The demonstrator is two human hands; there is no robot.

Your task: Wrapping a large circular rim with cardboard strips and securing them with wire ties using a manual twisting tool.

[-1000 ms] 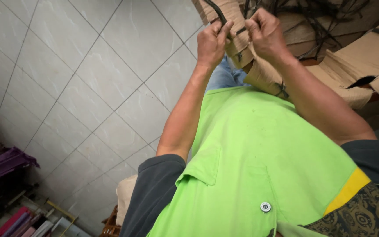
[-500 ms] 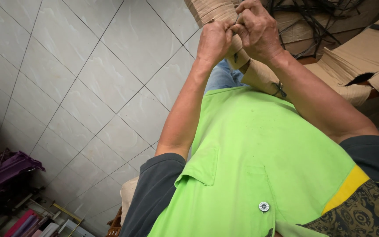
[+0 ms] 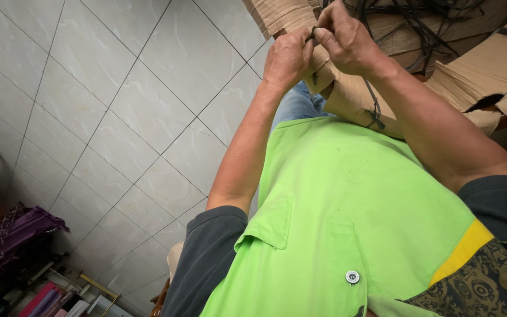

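My left hand (image 3: 286, 58) and my right hand (image 3: 347, 38) meet at the top of the view, fingertips pinched together on a thin dark strap (image 3: 313, 32). Right under them lies a bundle of folded brown cardboard (image 3: 347, 100), bound with the same dark strap, which is knotted lower down (image 3: 375, 114). Both fists are closed tight. My lime-green shirt fills the lower half of the picture and hides my lap.
More flattened cardboard (image 3: 488, 70) with loose black straps (image 3: 418, 23) is piled at the upper right. Pale grey floor tiles (image 3: 118, 105) spread to the left. A purple cloth (image 3: 7, 235) and some books (image 3: 48, 299) lie at the lower left.
My hands were slightly apart a second ago, each pulling a strap end. They have come together and now pinch the strap at one spot above the bundle.
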